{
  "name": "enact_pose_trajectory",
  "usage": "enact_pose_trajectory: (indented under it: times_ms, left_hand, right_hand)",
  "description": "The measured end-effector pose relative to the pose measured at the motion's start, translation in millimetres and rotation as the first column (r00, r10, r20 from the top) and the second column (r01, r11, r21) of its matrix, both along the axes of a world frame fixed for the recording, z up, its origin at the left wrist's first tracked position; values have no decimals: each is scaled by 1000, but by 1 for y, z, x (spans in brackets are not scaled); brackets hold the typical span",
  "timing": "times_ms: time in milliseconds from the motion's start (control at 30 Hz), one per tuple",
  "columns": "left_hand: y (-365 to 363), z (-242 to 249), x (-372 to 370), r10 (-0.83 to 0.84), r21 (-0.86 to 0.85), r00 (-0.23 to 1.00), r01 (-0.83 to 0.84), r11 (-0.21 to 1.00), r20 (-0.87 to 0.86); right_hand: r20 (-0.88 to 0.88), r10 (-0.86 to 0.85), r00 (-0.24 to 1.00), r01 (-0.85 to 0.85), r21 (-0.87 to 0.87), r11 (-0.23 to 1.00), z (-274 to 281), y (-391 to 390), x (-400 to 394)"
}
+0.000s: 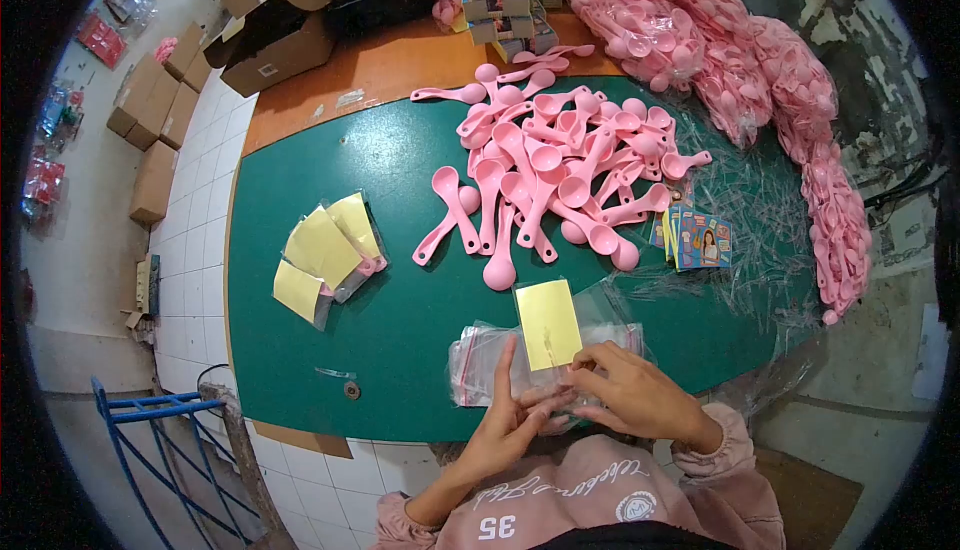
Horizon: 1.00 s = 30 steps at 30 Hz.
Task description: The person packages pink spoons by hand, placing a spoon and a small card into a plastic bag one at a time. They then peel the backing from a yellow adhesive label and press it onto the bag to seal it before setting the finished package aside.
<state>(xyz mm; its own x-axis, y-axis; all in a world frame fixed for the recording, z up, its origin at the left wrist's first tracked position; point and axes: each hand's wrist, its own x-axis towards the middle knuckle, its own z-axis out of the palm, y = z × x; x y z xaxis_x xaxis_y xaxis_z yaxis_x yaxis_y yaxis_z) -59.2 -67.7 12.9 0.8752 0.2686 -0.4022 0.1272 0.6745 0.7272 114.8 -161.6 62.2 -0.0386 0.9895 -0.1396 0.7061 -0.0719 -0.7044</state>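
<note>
A clear plastic bag with a yellow card (548, 325) inside stands in front of me, its lower end between my hands. My right hand (635, 390) pinches the bag near the card's bottom corner. My left hand (508, 422) has its index finger stretched up along the bag's left side, while its other fingers grip the bag's lower end close to my right fingers. Just what lies between the fingertips is partly hidden. Under and beside the bag lies a stack of flat, clear plastic bags (474, 365). Beyond my hands is a heap of pink spoons (545, 158).
Several filled bags with yellow cards (322, 247) lie left on the green table (290, 350). Printed cards (703, 240) and plastic scraps (765, 240) are at right. Big bags of pink spoons (725, 60), stacked card bundles (500, 5) and an open cardboard box (275, 55) stand behind.
</note>
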Motion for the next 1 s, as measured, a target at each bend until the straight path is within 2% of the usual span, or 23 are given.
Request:
enact_pose_trajectory:
  times_ms: [33,67,100,233,300,333,467,533,600,633,667,700,733,767,800,833,900,933,967,1000]
  left_hand:
    - [3,-3,3,9,89,1000,-9,996,-8]
    - [6,-4,6,20,177,1000,-17,984,-15]
    - [10,-4,11,24,176,1000,-21,984,-14]
    - [14,-2,19,87,69,995,-90,994,47]
    - [8,0,11,114,51,993,-116,992,38]
    - [6,1,7,113,50,993,-114,992,38]
    - [0,8,-10,87,96,995,-81,992,-59]
    - [1,8,-12,77,123,994,-68,990,-74]
    - [3,8,-15,31,91,997,-24,996,-73]
    - [3,7,-15,23,93,997,-16,996,-69]
    - [4,6,-15,12,105,997,-3,994,-81]
    - [4,5,-15,3,114,995,8,993,-96]
    - [7,5,-12,6,115,996,4,993,-87]
    - [6,5,-12,27,134,995,-13,991,-97]
    - [5,5,-12,42,155,992,-23,988,-115]
    - [5,5,-10,39,157,992,-20,987,-122]
    - [5,5,-7,28,154,987,-3,988,-159]
    - [5,5,-7,17,151,986,7,989,-163]
    - [5,6,-7,10,185,987,20,983,-159]
    - [6,6,-7,7,221,988,27,975,-153]
  right_hand:
    - [-1,4,1000,-4,1,1000,-2,2,-3]
    - [23,-74,997,74,30,997,-5,5,-7]
    - [47,-154,987,151,59,987,-6,7,-8]
    - [87,-245,966,232,142,962,-7,10,-2]
    - [-19,-363,931,363,121,924,-4,7,10]
    - [-20,-365,931,364,120,923,2,4,20]
    - [-136,-461,877,481,249,841,34,-18,83]
    - [-489,-403,774,565,244,789,37,-44,136]
    - [-702,-419,575,749,245,616,27,-63,210]
    - [112,-841,530,824,168,542,2,-83,265]
    - [842,-535,66,882,201,426,-16,-97,301]
    - [843,-534,61,883,205,423,-12,-101,297]
    - [643,-760,93,854,341,393,-3,-103,290]
    - [392,-908,151,828,452,333,5,-102,285]
    - [300,-939,168,879,385,281,14,-91,271]
    - [298,-940,168,883,379,278,12,-78,256]
    - [463,-856,232,627,602,495,7,-64,232]
    - [463,-824,326,698,470,540,4,-63,235]
    - [464,-825,321,703,467,536,5,-58,227]
    - [485,-809,333,605,548,578,8,-46,216]
